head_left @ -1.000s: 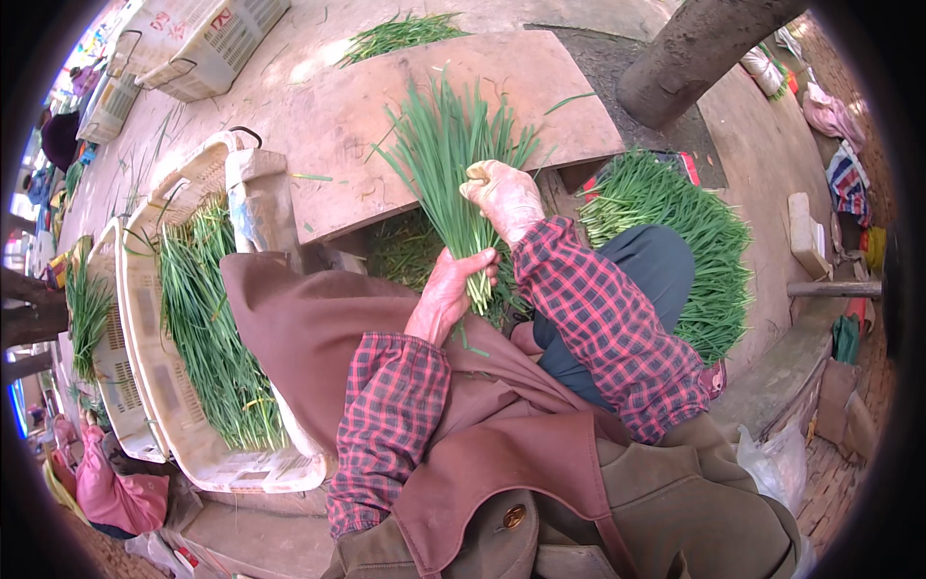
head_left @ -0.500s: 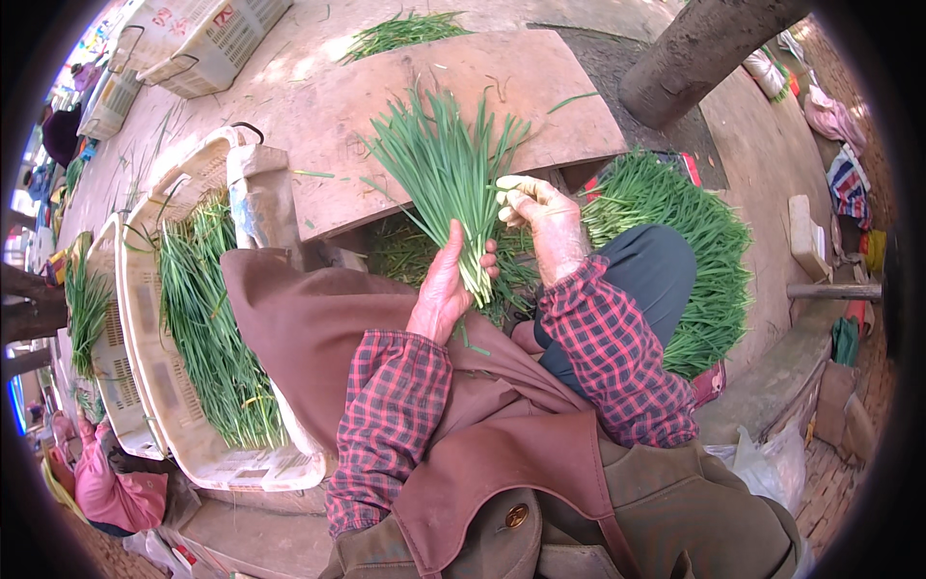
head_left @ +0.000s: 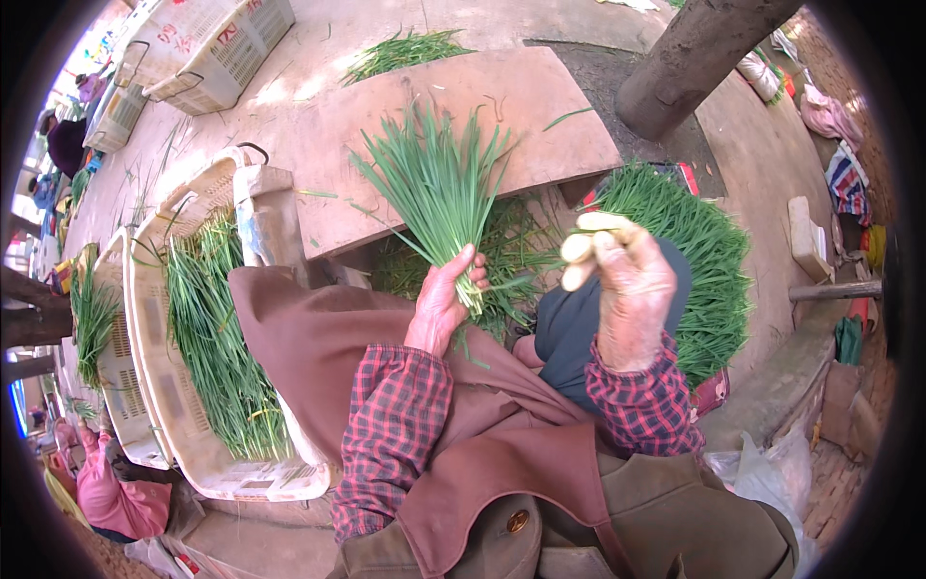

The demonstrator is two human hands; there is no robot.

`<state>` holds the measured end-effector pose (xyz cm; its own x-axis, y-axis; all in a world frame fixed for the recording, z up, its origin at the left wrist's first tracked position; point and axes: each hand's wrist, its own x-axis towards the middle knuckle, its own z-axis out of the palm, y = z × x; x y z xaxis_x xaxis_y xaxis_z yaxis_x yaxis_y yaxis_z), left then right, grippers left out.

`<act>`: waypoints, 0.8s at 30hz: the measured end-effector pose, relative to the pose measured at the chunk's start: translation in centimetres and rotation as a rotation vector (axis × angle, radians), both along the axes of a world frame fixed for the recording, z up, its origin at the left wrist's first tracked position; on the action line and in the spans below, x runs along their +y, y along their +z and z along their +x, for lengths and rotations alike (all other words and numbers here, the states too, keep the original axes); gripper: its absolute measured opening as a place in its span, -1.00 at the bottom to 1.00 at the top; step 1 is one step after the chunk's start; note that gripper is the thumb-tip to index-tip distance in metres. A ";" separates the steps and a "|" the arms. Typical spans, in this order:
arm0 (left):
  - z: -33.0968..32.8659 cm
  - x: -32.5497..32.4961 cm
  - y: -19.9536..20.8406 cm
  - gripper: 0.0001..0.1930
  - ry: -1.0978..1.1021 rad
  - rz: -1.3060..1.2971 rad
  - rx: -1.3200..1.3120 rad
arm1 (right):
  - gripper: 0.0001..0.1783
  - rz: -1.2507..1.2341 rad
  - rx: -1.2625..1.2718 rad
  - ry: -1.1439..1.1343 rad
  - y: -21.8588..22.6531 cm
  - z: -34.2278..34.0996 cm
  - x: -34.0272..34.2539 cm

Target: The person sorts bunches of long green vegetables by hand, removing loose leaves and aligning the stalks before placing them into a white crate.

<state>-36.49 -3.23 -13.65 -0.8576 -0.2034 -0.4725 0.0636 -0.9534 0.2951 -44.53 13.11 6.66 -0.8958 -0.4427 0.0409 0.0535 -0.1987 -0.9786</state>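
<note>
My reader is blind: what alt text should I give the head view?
A person's left hand grips a bunch of long green leaves by its pale stems, leaves fanned toward a board; the right hand is raised apart from it, fingers bent. A white crate of greens stands at left, a green pile at right.

Pale sunlit floor [head_left: 287,95], thick brown post [head_left: 699,69]

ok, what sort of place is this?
Probably an open-air market or produce-handling spot: a white crate of long greens, a big green heap, and the left hand holding a green bunch.
</note>
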 end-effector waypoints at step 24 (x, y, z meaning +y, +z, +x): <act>0.4 -0.2 0.6 -0.80 0.102 -0.326 -0.107 | -0.82 1.050 0.768 0.484 -14.8 3.9 -3.8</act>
